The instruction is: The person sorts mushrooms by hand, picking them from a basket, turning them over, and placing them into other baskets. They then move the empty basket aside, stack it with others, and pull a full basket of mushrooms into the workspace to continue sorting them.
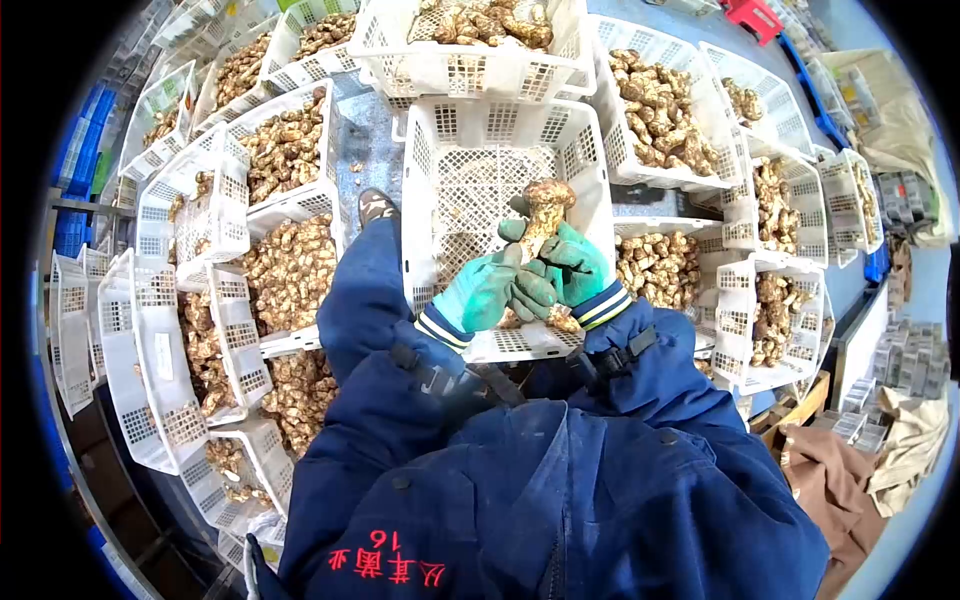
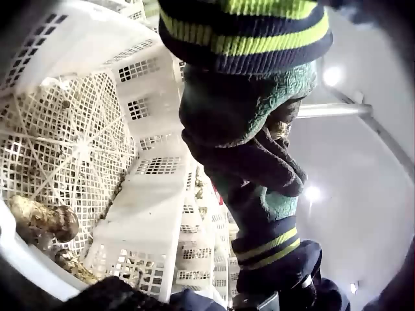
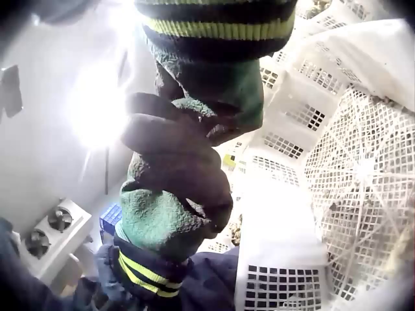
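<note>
A thick-stemmed brown and cream mushroom (image 1: 549,205) stands cap up between my two hands over a white plastic crate. My left hand (image 1: 490,287), in a teal glove with dark palm coating, grips the lower stem from the left. My right hand (image 1: 583,268), gloved alike, holds the stem from the right, its fingers curled close against the left ones. In the left wrist view the gloves hide most of the mushroom. Below the hands, at the near end of the white crate (image 1: 422,180), lie a loose mushroom (image 2: 40,219) and another mushroom (image 2: 74,264).
Another white crate (image 1: 470,78) with mushrooms stands just beyond. Crates full of mushrooms surround me, such as a left crate (image 1: 335,170) and a right crate (image 1: 735,160). A red stool (image 1: 755,18) is at the far right. Brown cloth (image 1: 830,490) hangs near right.
</note>
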{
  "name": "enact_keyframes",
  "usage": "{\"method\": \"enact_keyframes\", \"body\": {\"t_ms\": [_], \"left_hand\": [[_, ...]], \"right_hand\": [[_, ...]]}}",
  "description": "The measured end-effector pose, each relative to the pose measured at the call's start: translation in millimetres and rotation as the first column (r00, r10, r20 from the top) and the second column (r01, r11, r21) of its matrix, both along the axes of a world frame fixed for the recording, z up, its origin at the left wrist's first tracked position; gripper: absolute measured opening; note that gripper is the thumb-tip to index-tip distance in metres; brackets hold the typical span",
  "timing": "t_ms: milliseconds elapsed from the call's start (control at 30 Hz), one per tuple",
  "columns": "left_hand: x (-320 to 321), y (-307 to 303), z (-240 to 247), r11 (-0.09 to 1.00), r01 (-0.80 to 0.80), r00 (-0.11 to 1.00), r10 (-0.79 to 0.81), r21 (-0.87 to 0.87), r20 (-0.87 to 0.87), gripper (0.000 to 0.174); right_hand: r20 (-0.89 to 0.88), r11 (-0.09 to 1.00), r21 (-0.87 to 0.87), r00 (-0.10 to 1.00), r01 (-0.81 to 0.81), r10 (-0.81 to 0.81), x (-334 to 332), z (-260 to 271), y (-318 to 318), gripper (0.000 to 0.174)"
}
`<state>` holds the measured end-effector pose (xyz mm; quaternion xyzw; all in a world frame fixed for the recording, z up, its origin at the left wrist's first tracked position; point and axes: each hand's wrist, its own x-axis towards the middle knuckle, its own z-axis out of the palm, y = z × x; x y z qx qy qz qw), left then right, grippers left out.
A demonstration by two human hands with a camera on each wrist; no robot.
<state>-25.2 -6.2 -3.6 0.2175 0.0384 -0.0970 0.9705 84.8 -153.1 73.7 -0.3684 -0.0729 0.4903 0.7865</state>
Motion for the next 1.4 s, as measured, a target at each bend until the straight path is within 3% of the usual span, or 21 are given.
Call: {"method": "enact_keyframes", "body": {"t_ms": [67,133,233,300,333,467,567,600,633,800,833,967,1033,1067,1100,1133,1167,1267,1300,1367,1400], "left_hand": [[1,0,-32,0.995,-0.071,0.99,0.078,0.064,-0.116,0.022],[2,-7,31,0.998,-0.066,0.997,0.065,-0.003,-0.038,0.022],[6,-6,21,0.963,0.05,0.985,-0.003,0.266,-0.175,0.024],[11,-7,31,0.989,-0.063,0.958,0.098,0.136,-0.268,0.026],[4,-8,53,0.905,-0.13,0.975,0.191,0.406,-0.112,0.027],[10,-21,44,0.737,-0.141,0.931,0.325,0.661,-0.164,0.026],[6,-22,37,0.532,-0.033,0.953,0.271,0.846,-0.133,0.024],[5,-22,74,0.603,0.019,0.934,0.275,0.797,-0.23,0.04],[1,-21,61,0.472,-0.089,0.969,0.245,0.877,-0.034,0.037],[2,-19,42,0.575,0.112,0.991,-0.007,0.81,-0.132,0.034],[4,-12,42,0.322,0.334,0.942,-0.155,0.886,-0.299,0.026],[7,-6,12,0.003,0.271,0.942,-0.209,0.963,-0.264,0.03],[3,0,-25,-0.026,0.154,0.979,-0.131,0.988,-0.156,0.03],[2,3,-43,-0.048,0.096,0.991,-0.092,0.994,-0.1,0.03],[6,5,-31,0.078,0.193,0.98,0.036,0.978,-0.196,0.03],[14,8,16,0.166,0.391,0.909,0.088,0.905,-0.408,0.032],[14,10,-4,0.075,0.29,0.94,0.162,0.954,-0.299,0.031],[12,12,13,0.396,0.157,0.912,0.294,0.905,-0.287,0.022],[10,14,10,0.326,0.111,0.918,0.329,0.939,-0.223,0.02],[11,16,9,0.485,-0.051,0.912,0.379,0.873,-0.158,0.024],[12,13,5,0.623,-0.203,0.889,0.441,0.756,-0.125,0.03]], "right_hand": [[0.004,0.999,0.012,0.999,-0.031,0.031,2,-5,-2,0.054],[0.0,0.997,0.027,0.998,-0.067,0.067,5,-10,-6,0.053],[0.017,0.991,0.056,0.992,-0.124,0.123,7,-9,-2,0.05],[0.082,0.995,0.037,0.993,-0.09,0.086,1,1,6,0.049],[0.124,0.996,-0.02,0.988,-0.088,0.089,2,1,6,0.05],[0.111,0.978,-0.155,0.986,0.141,-0.125,-7,-2,16,0.043],[0.014,0.992,-0.101,0.997,0.081,-0.08,-4,-11,14,0.04],[-0.021,0.995,-0.093,0.999,0.035,-0.037,-3,4,11,0.041],[-0.056,0.996,-0.084,0.998,-0.011,0.006,-2,12,8,0.041],[0.025,0.999,-0.046,1.0,-0.001,0.002,9,0,-2,0.044],[0.037,0.999,-0.041,0.999,0.017,-0.015,13,-3,-5,0.043],[0.245,0.979,-0.205,0.966,-0.026,0.077,39,5,-14,0.039],[0.719,0.965,-0.263,0.669,0.014,0.186,86,-21,-13,0.036],[0.923,0.958,-0.258,0.327,0.128,0.205,106,-17,-7,0.036],[0.914,0.952,-0.185,-0.312,0.245,0.258,120,23,5,0.038],[0.887,0.936,-0.203,-0.351,0.288,0.3,139,37,15,0.037],[0.914,0.909,-0.284,-0.199,0.304,0.353,157,51,31,0.037],[0.794,0.878,-0.436,0.544,0.197,0.272,190,77,73,0.036],[0.359,1.0,0.016,0.933,0.008,-0.013,173,90,76,0.042],[0.778,0.987,-0.158,0.614,-0.012,0.132,160,41,51,0.033],[0.825,0.821,-0.562,0.0,0.106,0.565,137,21,39,0.033]]}}
